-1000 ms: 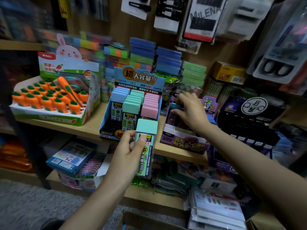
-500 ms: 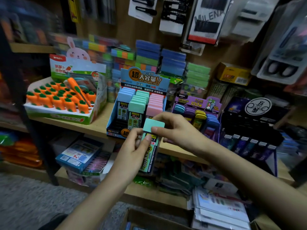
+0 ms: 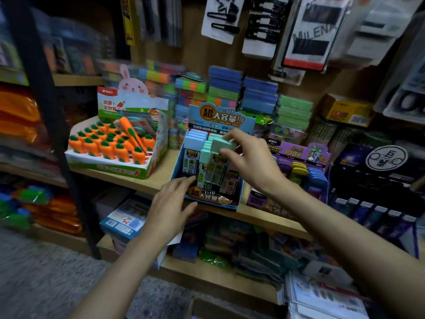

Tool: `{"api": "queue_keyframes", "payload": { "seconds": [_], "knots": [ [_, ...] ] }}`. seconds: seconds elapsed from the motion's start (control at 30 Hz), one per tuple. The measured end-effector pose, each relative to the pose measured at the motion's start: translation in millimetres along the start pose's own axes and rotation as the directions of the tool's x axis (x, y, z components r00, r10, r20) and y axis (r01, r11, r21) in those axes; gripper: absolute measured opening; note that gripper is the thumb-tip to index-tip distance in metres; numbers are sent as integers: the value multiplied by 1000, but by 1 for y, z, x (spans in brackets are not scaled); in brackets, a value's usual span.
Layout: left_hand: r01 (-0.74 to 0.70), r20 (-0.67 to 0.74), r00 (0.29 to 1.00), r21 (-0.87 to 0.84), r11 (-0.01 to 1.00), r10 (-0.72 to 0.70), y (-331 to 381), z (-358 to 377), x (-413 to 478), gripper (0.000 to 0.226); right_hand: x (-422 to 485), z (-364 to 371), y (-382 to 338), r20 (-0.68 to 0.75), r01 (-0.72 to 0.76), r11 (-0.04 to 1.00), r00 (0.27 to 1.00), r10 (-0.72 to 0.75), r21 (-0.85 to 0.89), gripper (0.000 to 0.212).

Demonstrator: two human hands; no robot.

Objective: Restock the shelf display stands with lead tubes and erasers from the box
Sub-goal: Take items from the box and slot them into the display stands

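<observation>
A green-capped lead tube (image 3: 217, 163) hangs tilted over the middle row of the blue lead-tube display stand (image 3: 208, 199) on the wooden shelf. My right hand (image 3: 250, 160) pinches the tube by its cap from above. Blue, green and pink tubes stand in rows inside the stand. My left hand (image 3: 171, 208) is just below and left of the stand, fingers spread and relaxed, fingertips at its front left corner. A purple eraser display (image 3: 301, 171) with coloured erasers sits right of the stand. A brown box edge (image 3: 207, 307) shows at the bottom.
A carrot-eraser display (image 3: 115, 153) stands on the shelf to the left. Stacked sticky-note packs (image 3: 241, 93) fill the back. A dark pen display (image 3: 377, 180) is at the right. Hair-clip cards (image 3: 264, 26) hang above. A lower shelf (image 3: 207, 270) holds stationery packs.
My right hand took the green-capped tube from my left hand and carried it up to the stand's middle row. My left hand let go and opened below the stand.
</observation>
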State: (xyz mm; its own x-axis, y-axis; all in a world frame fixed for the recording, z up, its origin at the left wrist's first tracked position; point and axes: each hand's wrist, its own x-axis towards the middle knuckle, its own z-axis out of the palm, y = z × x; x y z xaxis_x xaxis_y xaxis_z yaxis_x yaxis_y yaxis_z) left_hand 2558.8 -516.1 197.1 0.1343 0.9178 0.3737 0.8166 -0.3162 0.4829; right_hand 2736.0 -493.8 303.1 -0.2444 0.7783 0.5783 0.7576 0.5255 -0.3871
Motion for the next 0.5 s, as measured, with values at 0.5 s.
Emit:
{"api": "queue_keyframes", "payload": {
  "seconds": [0.5],
  "knots": [
    [28,-2,1000,-37,999,-28,4,5,-2,41,0,32,-3,150,110,984,985,-89,-138,28]
  ]
}}
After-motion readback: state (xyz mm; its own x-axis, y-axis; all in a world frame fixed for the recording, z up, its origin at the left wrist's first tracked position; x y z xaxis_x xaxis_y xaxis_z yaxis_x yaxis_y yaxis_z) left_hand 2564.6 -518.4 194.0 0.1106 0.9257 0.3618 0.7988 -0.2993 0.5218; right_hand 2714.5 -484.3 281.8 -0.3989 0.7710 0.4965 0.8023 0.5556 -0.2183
